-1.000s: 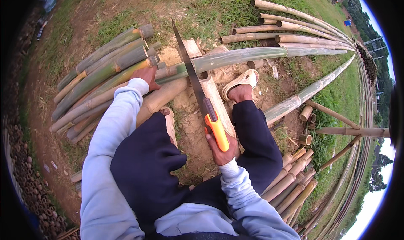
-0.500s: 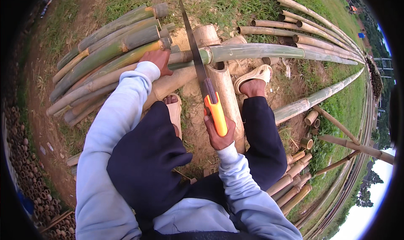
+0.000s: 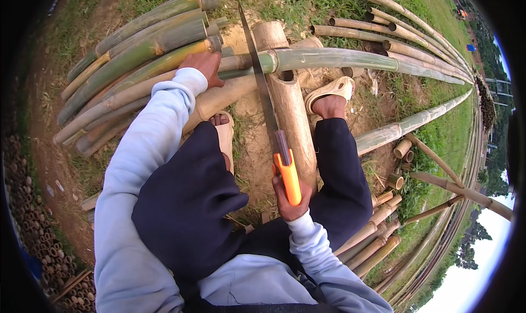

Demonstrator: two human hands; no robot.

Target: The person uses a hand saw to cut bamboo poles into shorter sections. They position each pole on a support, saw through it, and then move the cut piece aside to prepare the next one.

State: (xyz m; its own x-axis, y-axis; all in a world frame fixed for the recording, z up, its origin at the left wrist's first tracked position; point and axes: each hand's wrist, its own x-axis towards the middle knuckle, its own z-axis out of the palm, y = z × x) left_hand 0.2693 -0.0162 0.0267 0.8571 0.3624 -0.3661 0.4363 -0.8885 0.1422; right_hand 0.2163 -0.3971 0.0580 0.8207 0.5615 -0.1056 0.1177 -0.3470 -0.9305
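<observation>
A long green bamboo pole (image 3: 339, 59) lies across the view, resting over shorter bamboo logs. My left hand (image 3: 203, 67) is closed over the pole left of the saw, its fingers partly hidden. In my right hand (image 3: 294, 202) is a handsaw (image 3: 289, 177) with an orange handle, held low between my knees. Its dark blade slants up and away, crossing the pole just left of a node. Under the pole, a thick tan bamboo log (image 3: 295, 113) runs toward me; another log (image 3: 235, 96) lies crosswise to the left.
Cut green bamboo lengths (image 3: 148, 39) are piled at the left. More poles (image 3: 416, 39) stretch away at the far right. Short bamboo pieces (image 3: 378, 247) lie by my right knee, near a crossed-pole stand (image 3: 460, 189). My sandalled feet flank the log.
My right hand has drawn the saw back toward me, so the handle sits lower and nearer my body. My left hand stays on the pole.
</observation>
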